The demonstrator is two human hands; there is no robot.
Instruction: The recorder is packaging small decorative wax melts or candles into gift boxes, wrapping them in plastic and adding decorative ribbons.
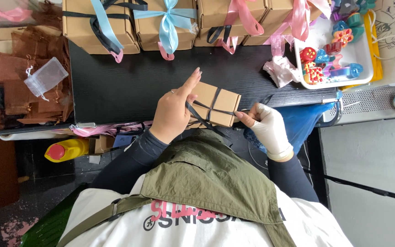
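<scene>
A small brown cardboard box (221,105) rests at the near edge of the black table (129,82), with a thin black ribbon (212,109) crossed over its top. My left hand (173,110) presses on the box's left side and pinches the ribbon, index finger raised. My right hand (269,126), in a white glove, holds the ribbon's other end at the box's right edge.
Several tied brown boxes (100,25) with blue, black and pink ribbons line the far edge. A white tray (361,55) of colourful small items sits at right. Brown organza bags (28,77) lie at left. A yellow bottle (67,149) lies below the table.
</scene>
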